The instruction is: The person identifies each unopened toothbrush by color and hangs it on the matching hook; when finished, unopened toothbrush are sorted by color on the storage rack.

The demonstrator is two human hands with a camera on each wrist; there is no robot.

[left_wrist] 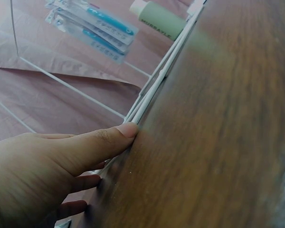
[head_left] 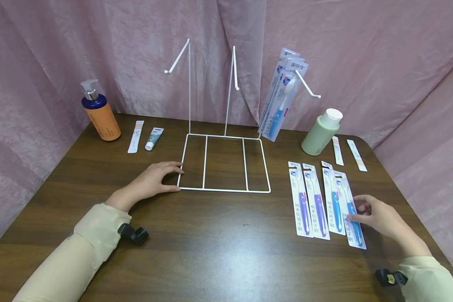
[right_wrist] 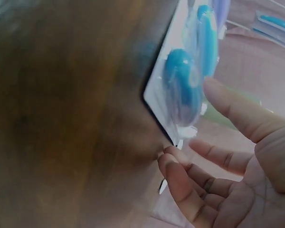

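My left hand (head_left: 151,180) lies at the left side of a white wire display rack (head_left: 226,191). Its thumb touches the front left corner and its fingertips the left rod; in the left wrist view the thumb (left_wrist: 118,133) rests on the wire. On the right, four packaged toothbrushes lie side by side: two purple and two blue. Over the rightmost blue toothbrush package (head_left: 351,209) hovers my right hand (head_left: 381,216), thumb above it and fingers beside its right edge. In the right wrist view a gap shows between thumb and fingers, around the package end (right_wrist: 183,90).
Packaged toothbrushes (head_left: 281,96) hang from the rack's right hook. A green bottle (head_left: 318,136) and two slim sachets (head_left: 356,155) stand or lie at back right. An orange pump bottle (head_left: 102,119), a sachet (head_left: 136,136) and a small tube (head_left: 154,138) are at back left.
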